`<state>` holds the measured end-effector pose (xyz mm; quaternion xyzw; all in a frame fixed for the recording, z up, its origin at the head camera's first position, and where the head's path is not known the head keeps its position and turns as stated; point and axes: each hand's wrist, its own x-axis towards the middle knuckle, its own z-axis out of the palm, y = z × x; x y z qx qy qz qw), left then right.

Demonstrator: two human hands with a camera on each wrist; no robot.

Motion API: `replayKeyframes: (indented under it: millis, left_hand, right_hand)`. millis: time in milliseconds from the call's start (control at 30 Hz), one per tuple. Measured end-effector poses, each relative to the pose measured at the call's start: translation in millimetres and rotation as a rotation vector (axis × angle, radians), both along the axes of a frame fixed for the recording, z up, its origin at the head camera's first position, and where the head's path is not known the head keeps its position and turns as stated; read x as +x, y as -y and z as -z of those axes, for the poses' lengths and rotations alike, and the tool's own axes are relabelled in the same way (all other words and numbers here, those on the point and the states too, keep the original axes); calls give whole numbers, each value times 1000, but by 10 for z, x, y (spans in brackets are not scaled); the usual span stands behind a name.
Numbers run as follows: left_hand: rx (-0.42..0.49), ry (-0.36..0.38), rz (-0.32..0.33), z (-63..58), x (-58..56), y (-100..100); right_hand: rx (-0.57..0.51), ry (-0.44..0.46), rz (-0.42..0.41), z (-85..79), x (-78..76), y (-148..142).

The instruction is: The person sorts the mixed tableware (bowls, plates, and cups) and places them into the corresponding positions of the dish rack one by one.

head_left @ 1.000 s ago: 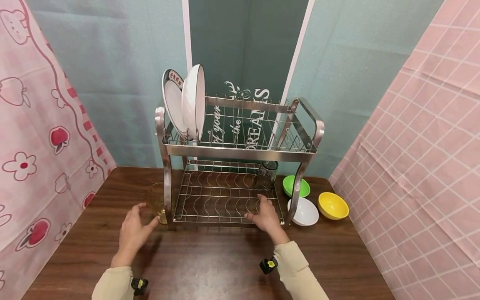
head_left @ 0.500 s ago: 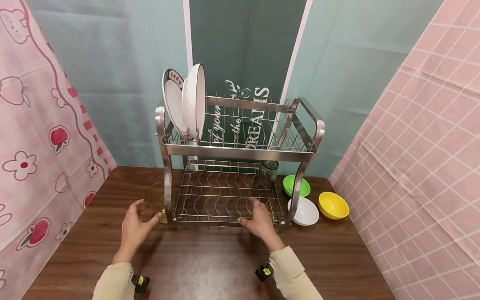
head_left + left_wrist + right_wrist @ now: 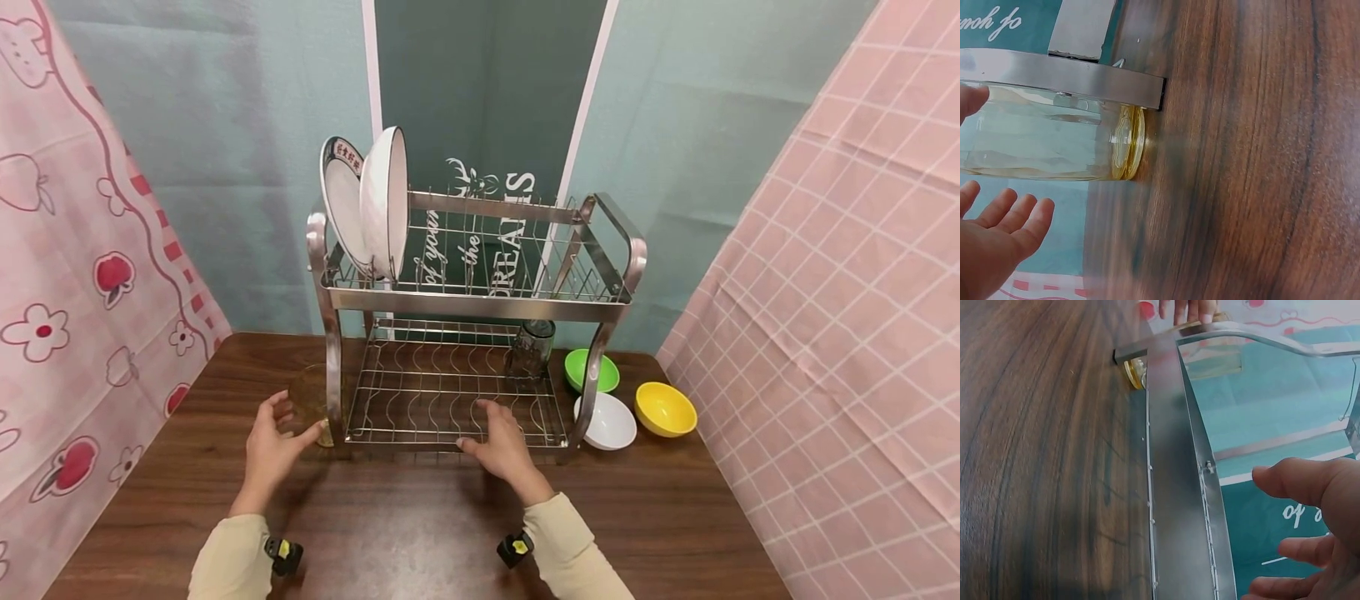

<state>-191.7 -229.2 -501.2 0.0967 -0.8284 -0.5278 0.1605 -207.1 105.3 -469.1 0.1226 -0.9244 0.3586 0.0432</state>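
Observation:
A clear amber drinking glass stands upright on the wooden table, beside the left leg of a two-tier metal dish rack. My left hand is at this glass, thumb on one side and fingers spread on the other. In the left wrist view a gap shows between the fingers and the glass wall. My right hand hovers at the front edge of the rack's lower tier, fingers loosely bent, holding nothing. A dark glass mug sits upside down at the right end of that tier.
A white plate and a large white bowl stand on edge in the upper tier's left end. Right of the rack are a green bowl, a white bowl and a yellow bowl. Curtains hang behind and at both sides.
My right hand has moved left along the lower tier's front edge, away from the dark mug. My left hand has shifted slightly right beside the amber glass, which stays put.

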Motion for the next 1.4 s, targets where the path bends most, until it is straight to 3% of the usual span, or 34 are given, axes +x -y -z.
replayKeyframes:
  millis: [267, 733, 933, 1400]
  left_hand:
    - [5, -10, 28, 25, -58, 27]
    - [54, 13, 224, -18, -162, 102]
    - [110, -8, 270, -29, -186, 101]
    - [133, -58, 257, -13, -228, 101]
  right_hand:
    - [7, 2, -49, 73, 34, 132]
    - [-2, -27, -100, 126, 65, 432]
    - [-18, -44, -123, 155, 74, 549]
    - [-40, -52, -137, 175, 104, 750]
